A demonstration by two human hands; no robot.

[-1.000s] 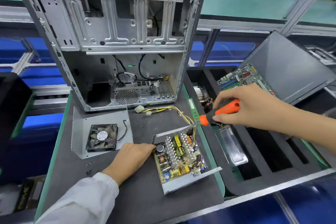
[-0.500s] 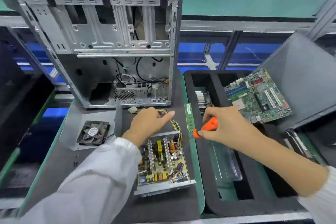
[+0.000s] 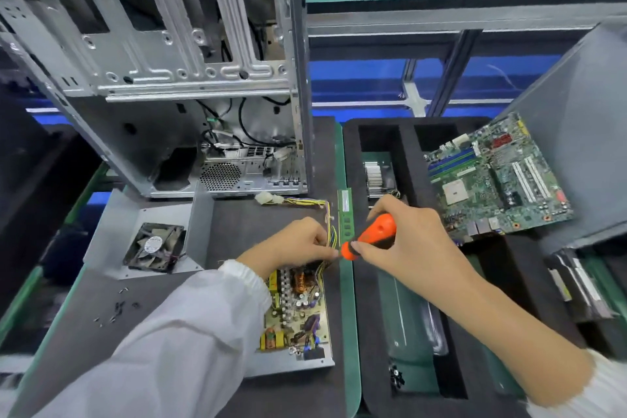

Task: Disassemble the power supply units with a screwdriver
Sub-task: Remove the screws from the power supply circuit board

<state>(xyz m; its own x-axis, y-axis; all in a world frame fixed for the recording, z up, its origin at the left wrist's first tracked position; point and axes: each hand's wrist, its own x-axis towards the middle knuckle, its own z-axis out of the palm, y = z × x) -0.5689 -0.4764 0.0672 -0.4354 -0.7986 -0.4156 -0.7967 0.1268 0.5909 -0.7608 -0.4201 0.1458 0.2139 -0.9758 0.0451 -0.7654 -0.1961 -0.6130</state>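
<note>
One power supply unit [image 3: 295,312] lies opened on the worktop [image 3: 237,231] at six o'clock, cover off, its board exposed and not yet freed. The left hand [image 3: 298,244] pinches the wire bundle [image 3: 330,237] at the unit's twelve o'clock edge; the right hand [image 3: 403,241] grips the orange screwdriver [image 3: 369,236], tip there. Loose screws [image 3: 115,309] lie at nine o'clock.

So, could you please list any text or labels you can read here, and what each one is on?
None can be read.
Fan: round hub sticker carries print, too blurred.
RAM stick: pale label, too small.
Motherboard: markings illegible.
Power supply board: no legible print.
</note>
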